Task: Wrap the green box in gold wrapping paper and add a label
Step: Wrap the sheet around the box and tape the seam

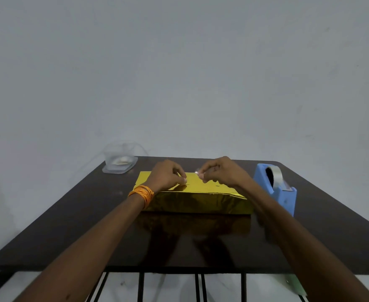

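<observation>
While left hand (168, 176) and right hand (220, 171) pinched on tape (197, 171) over box (201, 201), dispenser (276, 188) rightward, tub (120, 159) beyond.

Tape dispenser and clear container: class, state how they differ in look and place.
The tape dispenser is opaque blue; the clear container is see-through. The tape dispenser stands right of the gold-wrapped box; the clear container sits beyond its left end. Both rest on the dark table.

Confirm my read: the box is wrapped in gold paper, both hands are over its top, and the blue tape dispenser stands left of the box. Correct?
One error: the head view shows the blue tape dispenser right of the box, not left. The rest holds: gold paper covers the box, and the left hand and the right hand, pinching a tape piece, are over its top.
</observation>
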`<state>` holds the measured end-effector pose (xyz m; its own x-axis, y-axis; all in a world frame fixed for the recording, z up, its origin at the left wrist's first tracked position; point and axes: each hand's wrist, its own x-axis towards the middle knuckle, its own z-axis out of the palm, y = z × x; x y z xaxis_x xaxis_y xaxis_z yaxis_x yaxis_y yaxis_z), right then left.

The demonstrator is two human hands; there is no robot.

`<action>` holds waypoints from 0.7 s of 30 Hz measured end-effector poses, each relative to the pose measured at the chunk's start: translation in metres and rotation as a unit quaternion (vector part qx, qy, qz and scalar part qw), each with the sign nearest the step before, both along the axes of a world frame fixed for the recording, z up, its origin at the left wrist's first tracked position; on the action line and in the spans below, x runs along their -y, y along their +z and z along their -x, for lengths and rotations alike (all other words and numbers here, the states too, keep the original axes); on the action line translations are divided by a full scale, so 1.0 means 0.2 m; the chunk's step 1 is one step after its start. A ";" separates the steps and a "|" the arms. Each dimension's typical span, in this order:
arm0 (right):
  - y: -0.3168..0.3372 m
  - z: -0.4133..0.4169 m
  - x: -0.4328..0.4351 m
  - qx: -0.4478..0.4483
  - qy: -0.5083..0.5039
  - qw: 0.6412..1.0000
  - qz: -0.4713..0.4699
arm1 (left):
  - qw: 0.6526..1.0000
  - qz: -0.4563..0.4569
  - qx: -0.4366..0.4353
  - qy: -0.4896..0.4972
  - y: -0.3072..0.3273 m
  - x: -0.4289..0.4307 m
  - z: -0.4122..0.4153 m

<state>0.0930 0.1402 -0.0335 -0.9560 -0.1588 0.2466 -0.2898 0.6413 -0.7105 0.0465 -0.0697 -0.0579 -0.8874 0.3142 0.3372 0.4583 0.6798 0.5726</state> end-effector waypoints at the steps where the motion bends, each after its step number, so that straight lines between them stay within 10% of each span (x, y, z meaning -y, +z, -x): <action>1: 0.01 0.01 0.01 0.015 0.005 1.000 -0.012 | 1.000 0.002 0.004 -0.001 -0.02 0.01 0.00; 21: 0.07 0.21 0.07 0.112 0.065 0.986 -0.109 | 0.999 -0.035 0.003 0.016 -0.09 0.01 0.05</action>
<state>0.0501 0.1256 -0.0200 -0.9506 -0.3098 -0.0214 -0.2316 0.7532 -0.6156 0.0373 -0.0707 -0.0769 -0.8987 0.2614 0.3522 0.4335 0.6521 0.6220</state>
